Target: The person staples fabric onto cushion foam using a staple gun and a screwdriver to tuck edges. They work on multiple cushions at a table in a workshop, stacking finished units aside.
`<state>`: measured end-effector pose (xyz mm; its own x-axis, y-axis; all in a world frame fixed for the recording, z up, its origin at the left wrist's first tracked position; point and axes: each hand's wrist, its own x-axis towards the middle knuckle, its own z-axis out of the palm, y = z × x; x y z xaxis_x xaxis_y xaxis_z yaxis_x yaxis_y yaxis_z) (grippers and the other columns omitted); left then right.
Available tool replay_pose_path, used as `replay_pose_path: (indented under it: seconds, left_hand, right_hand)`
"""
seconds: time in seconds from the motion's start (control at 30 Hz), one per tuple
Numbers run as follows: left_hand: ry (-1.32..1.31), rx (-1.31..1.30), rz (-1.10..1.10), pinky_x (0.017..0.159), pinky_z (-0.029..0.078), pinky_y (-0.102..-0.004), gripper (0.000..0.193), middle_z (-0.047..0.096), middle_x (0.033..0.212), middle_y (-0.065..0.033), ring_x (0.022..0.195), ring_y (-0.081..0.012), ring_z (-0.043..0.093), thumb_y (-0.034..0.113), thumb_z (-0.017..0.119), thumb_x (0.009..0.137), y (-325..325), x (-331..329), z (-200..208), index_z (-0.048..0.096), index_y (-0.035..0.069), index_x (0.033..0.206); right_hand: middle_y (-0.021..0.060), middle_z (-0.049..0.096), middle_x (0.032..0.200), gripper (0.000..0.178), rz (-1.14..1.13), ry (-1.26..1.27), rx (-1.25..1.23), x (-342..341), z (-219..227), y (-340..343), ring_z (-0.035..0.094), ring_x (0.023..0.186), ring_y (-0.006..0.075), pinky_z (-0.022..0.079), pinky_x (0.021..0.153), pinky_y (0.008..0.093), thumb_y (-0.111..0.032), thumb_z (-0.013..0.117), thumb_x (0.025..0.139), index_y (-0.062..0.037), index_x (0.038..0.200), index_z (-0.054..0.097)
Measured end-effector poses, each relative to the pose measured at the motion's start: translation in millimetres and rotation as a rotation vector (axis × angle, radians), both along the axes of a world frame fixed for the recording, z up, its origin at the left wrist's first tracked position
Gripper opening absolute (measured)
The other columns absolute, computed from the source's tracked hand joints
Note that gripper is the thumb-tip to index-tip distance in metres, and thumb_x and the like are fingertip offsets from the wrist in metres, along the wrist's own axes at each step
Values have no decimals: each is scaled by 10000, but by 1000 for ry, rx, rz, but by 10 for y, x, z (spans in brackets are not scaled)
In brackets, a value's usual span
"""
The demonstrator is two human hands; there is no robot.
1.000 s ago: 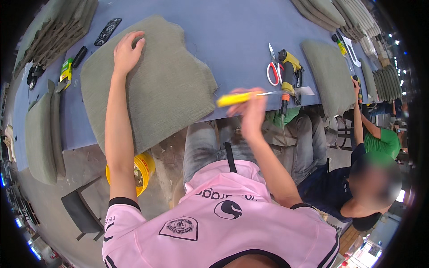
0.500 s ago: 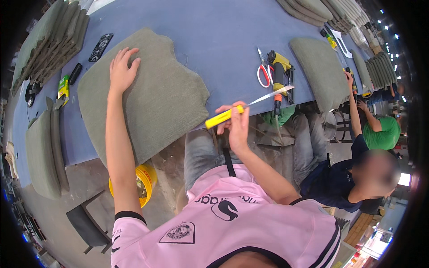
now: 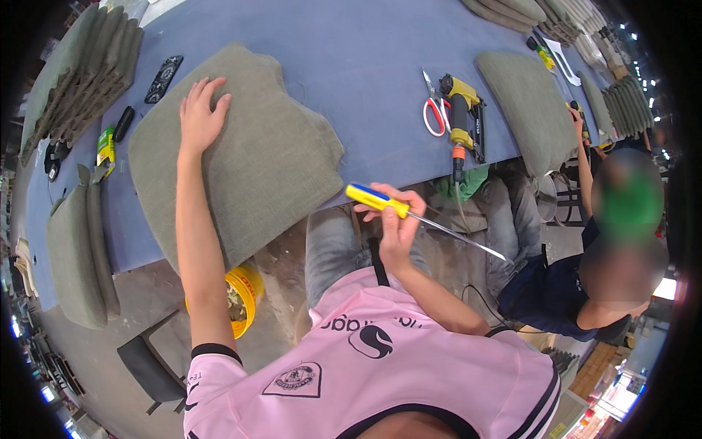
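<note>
My left hand lies flat with fingers spread on a grey-green upholstered cushion panel. One long edge of the panel is wavy, and its near part hangs over the table edge. In my right hand is a screwdriver with a yellow and blue handle. Its long metal shaft points right and toward me, beyond the table edge. The fingers wrap the handle near the shaft, and the tool touches nothing else.
Red-and-white scissors and a yellow-black nail gun with a hose lie right on the blue table. Cushion stacks stand far left. A yellow bucket is below the edge. A co-worker sits at the right near another cushion.
The screwdriver has swung in my right hand: its tip went from pointing up-right over the table to down-right beyond the edge. My left hand has stayed put on the panel.
</note>
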<state>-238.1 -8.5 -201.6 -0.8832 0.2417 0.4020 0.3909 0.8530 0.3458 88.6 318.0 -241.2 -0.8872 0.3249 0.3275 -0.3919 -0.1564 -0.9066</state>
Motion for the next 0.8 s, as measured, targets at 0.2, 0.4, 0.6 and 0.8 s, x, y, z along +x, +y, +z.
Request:
replay_pose_path:
  seconds: [0.2,0.4,0.6,0.8]
  left_hand:
    - [-24,-44,20,1315,248,-595,459,522,1671,-171,1616,-370,390,414,629,1074,-7,12,35,655,231,1493]
    - [-16,-19,11,1312,254,-595,455,531,1661,-170,1608,-373,398,401,642,1066,60,56,41,658,224,1484]
    - [-3,-23,-19,1317,240,-593,448,515,1667,-177,1600,-383,396,373,647,1066,-98,50,6,644,209,1483]
    - [-13,-22,-15,1313,244,-587,424,486,1677,-217,1602,-405,383,357,656,1061,116,-66,-6,663,171,1443]
  right_hand:
    - [339,527,1517,262,-6,211,126,-96,164,106,766,1090,386,605,865,369,-157,436,1186,-127,1409,301]
    - [182,721,1259,271,59,-245,139,-167,146,289,747,909,173,562,775,307,-125,578,1135,-67,1350,422]
    - [84,693,682,300,-53,-559,723,-586,833,953,673,615,209,495,626,372,-334,732,1049,-65,1166,669]
    - [93,735,805,258,-632,-334,711,-758,835,1263,704,667,268,544,668,395,-283,694,1065,-72,1212,687]
